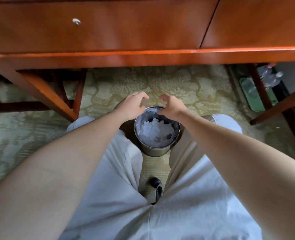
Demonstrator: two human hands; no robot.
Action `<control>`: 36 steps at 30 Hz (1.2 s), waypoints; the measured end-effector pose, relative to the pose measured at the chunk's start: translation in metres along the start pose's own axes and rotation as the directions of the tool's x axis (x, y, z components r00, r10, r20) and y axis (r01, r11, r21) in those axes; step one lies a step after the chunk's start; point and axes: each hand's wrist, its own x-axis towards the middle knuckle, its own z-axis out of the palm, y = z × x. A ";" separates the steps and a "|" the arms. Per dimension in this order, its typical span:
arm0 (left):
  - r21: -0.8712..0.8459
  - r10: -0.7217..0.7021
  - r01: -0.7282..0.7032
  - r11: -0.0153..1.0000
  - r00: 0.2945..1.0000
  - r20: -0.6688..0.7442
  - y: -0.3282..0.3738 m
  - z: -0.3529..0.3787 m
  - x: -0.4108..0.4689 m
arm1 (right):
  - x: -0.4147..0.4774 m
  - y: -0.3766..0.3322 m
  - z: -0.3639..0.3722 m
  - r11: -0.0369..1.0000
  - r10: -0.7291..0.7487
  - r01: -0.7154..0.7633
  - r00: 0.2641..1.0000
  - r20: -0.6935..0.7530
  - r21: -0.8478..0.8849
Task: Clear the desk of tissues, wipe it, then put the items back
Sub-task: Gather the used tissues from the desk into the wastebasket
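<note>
Just then, left hand (132, 105) and right hand (171, 108) were held empty, fingers loosely curled, over the bin's (154, 151) twelve-o'clock rim, tissues (156, 131) heaped inside at six o'clock, equally near both.

Glossy wooden desk (143, 32), metal bin (156, 150), crumpled paper tissues (156, 131), patterned carpet (186, 87).

Table (143, 56) runs off the upper edge, the left grip (132, 105) and right grip (171, 107) cover the waste bin's (153, 149) far rim, tissues (156, 130) bury its bottom, the clear clutter (271, 77) far right is too blurred to name, and a black object (156, 182) half vanishes behind the trousers (119, 196).
</note>
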 end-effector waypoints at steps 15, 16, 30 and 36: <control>0.272 0.185 -0.107 0.956 0.942 -0.280 0.085 -0.130 -0.098 | -0.112 -0.083 -0.106 0.964 -0.261 0.232 0.925 -0.277 -0.133; 0.277 0.190 -0.107 0.955 0.936 -0.296 0.090 -0.138 -0.101 | -0.116 -0.089 -0.114 0.960 -0.272 0.241 0.918 -0.289 -0.139; 0.272 0.138 -0.026 0.962 0.905 -0.402 0.093 -0.263 -0.065 | -0.074 -0.160 -0.212 0.939 -0.334 0.271 0.865 -0.375 -0.212; 0.265 0.085 0.030 0.964 0.906 -0.414 0.076 -0.318 -0.002 | -0.010 -0.179 -0.253 0.957 -0.269 0.193 0.870 -0.413 -0.217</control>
